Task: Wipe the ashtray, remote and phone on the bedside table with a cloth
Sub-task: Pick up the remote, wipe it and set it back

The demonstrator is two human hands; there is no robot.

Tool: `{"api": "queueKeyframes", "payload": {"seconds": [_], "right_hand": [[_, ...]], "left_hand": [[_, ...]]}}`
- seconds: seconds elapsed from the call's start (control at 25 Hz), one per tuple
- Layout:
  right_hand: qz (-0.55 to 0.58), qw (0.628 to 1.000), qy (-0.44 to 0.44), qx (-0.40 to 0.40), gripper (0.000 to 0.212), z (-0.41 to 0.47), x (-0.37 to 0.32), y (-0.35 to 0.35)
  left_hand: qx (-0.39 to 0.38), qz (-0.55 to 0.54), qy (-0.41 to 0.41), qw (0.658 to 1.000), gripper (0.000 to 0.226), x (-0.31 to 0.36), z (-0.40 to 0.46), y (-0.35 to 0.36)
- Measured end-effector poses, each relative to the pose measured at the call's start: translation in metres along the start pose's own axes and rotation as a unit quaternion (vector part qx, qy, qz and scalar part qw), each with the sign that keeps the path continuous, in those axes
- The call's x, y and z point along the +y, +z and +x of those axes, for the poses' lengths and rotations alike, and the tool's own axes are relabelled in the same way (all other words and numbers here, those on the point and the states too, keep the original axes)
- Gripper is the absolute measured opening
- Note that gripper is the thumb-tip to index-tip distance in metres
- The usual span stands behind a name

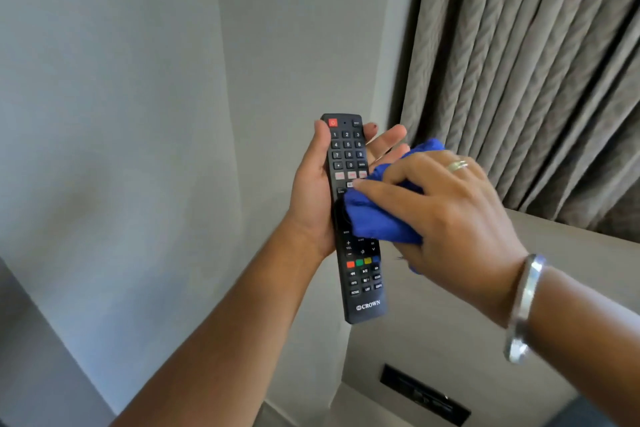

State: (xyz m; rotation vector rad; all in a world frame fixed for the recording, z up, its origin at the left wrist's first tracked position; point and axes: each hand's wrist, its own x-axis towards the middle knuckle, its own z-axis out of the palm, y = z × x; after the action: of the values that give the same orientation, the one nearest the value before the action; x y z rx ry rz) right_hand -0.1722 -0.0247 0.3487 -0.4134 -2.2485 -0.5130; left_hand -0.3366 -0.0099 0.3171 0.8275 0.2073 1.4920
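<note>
A long black remote with coloured buttons is held upright in front of the wall, buttons facing me. My left hand grips its upper half from the left, fingers wrapped behind it. My right hand, wearing a ring and a silver bangle, holds a bunched blue cloth and presses it onto the middle of the remote's button face. The cloth covers the remote's middle keys. The ashtray, the phone and the bedside table are out of view.
A grey wall fills the left and centre. A brownish pleated curtain hangs at the upper right. Below it runs a pale panelled ledge with a dark switch plate near the bottom.
</note>
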Motion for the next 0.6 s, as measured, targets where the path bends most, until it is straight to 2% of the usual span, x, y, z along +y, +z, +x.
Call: {"api": "queueKeyframes", "payload": {"seconds": [0.16,0.36,0.48,0.6], "right_hand": [[-0.048,0.998,-0.001,-0.029,0.02,0.007,-0.01,0.008],[-0.061,0.997,-0.03,-0.045,0.02,-0.001,0.011,0.001],[-0.076,0.995,-0.006,-0.064,0.025,-0.01,0.023,-0.003],[-0.036,0.999,0.022,-0.023,0.023,-0.01,0.023,-0.011]], "left_hand": [[0.005,-0.008,0.007,1.0,0.057,-0.003,-0.003,0.009],[0.015,-0.038,0.024,0.999,0.058,-0.002,-0.011,0.011],[0.01,-0.018,0.038,0.999,0.06,0.009,-0.013,0.008],[0.009,-0.009,0.035,0.999,0.061,0.012,-0.013,0.008]]}}
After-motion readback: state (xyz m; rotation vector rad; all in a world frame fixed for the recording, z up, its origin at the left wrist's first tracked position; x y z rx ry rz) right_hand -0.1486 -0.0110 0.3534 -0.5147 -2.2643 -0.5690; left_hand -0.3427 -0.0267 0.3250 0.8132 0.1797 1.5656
